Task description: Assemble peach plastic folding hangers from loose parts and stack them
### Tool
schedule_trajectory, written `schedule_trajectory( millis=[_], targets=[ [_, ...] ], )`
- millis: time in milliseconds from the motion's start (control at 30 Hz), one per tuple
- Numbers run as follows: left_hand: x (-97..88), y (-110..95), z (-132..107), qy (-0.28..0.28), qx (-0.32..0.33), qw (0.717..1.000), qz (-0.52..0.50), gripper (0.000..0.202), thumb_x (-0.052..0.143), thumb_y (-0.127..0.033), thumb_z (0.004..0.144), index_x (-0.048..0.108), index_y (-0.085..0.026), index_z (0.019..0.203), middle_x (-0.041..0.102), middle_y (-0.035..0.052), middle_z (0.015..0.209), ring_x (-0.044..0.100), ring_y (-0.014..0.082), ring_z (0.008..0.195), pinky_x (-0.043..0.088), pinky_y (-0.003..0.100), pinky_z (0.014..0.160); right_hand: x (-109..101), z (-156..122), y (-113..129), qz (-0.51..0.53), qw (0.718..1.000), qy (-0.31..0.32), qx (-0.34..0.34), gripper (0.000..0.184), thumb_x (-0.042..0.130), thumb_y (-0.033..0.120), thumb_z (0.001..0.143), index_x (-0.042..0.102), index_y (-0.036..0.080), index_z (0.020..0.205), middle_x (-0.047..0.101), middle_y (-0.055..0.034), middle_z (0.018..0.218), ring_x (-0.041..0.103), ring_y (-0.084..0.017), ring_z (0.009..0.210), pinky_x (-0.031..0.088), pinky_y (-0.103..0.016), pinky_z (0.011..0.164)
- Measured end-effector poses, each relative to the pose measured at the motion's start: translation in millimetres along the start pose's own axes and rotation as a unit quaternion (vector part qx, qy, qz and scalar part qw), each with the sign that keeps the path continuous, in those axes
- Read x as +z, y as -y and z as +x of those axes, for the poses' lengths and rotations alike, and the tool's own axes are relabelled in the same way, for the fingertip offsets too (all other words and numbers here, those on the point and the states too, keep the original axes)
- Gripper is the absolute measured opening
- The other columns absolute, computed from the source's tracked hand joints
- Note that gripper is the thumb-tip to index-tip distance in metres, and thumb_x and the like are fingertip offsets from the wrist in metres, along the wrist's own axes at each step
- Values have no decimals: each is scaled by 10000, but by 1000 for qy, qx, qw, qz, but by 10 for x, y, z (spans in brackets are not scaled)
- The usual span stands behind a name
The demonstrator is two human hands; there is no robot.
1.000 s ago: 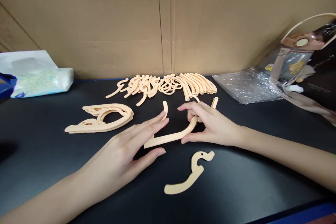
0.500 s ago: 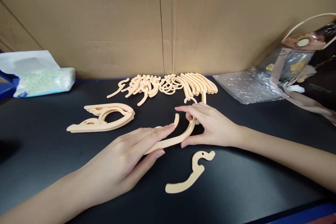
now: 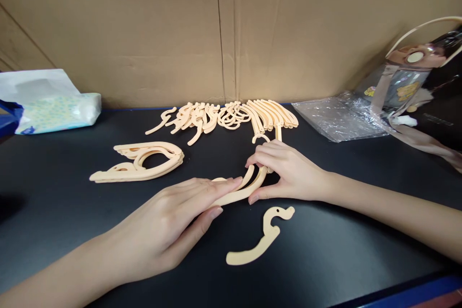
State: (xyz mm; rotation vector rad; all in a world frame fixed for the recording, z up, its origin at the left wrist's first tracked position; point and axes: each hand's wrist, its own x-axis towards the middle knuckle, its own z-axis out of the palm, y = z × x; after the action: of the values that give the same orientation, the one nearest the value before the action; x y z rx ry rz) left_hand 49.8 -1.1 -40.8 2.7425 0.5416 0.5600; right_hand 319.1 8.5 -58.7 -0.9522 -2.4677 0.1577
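Both hands are on a cream plastic folding hanger part (image 3: 236, 197) in the middle of the table. My left hand (image 3: 176, 216) grips its left end, with the fingers over the top and the thumb along the near side. At the right end, my right hand (image 3: 287, 171) is closed around it, the thumb below and the fingers curled above. A thinner curved piece (image 3: 249, 176) lies along the inside of the longer arm, partly under my left fingertips. Closer to me, a loose hook-shaped hanger piece (image 3: 258, 245) rests flat on the black table (image 3: 306, 260).
Folded hangers (image 3: 159, 173) are stacked at the left. Along the back lie hook pieces (image 3: 195, 118), rings (image 3: 234, 115) and several long arms (image 3: 272, 113). A tissue pack (image 3: 59, 113) sits far left; a plastic bag (image 3: 328, 118) and a bottle (image 3: 409, 82) stand right. Cardboard (image 3: 144, 33) rises behind.
The thin curved piece has swung in towards the long arm. My right index finger, stretched out before, has curled down onto it. The view has shifted slightly.
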Motion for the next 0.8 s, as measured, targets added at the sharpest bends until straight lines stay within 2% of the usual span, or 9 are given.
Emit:
schedule_trajectory(
  millis=[200,333,433,500,600,800],
  targets=[
    [27,9,4,-11,4,1000,4,500,477,-116,958,416,-268,1430,644,17,1319,644,145,1124,532,242,957,-37,-14,-1,15,999,-7,-41,324,557,433,963,616,165,790,592,-5,740,502,-144,708,375,-284,753],
    [53,44,-6,-27,-6,1000,-9,456,471,-116,971,438,-264,1401,688,22,1223,672,136,1046,545,229,906,-48,-13,0,33,998,-2,-47,328,624,485,907,635,157,901,593,1,756,508,-140,705,379,-287,770],
    [48,70,-8,-30,-14,999,-17,423,465,-119,977,453,-263,1374,665,31,1239,653,150,1087,534,236,917,-43,-17,3,37,997,14,-59,329,657,468,891,633,150,972,581,2,772,510,-138,705,373,-288,773],
    [37,78,0,-30,-19,999,-13,400,465,-117,977,469,-262,1350,640,39,1259,624,158,1135,515,244,944,-40,-22,7,34,997,24,-72,243,620,401,934,640,159,937,578,0,779,512,-133,708,368,-283,766],
    [22,92,18,-36,-26,999,11,370,469,-121,979,485,-257,1323,616,51,1268,597,162,1164,487,260,970,-40,-32,13,31,996,24,-83,223,570,351,971,657,161,893,591,-8,788,526,-130,721,374,-276,766],
    [-5,145,40,-27,-4,994,105,254,486,-175,973,604,-241,1187,669,47,1176,631,184,1030,483,309,849,-41,-38,18,10,995,15,-96,266,543,362,984,672,166,858,617,-15,786,538,-131,719,390,-271,730]
  ],
)
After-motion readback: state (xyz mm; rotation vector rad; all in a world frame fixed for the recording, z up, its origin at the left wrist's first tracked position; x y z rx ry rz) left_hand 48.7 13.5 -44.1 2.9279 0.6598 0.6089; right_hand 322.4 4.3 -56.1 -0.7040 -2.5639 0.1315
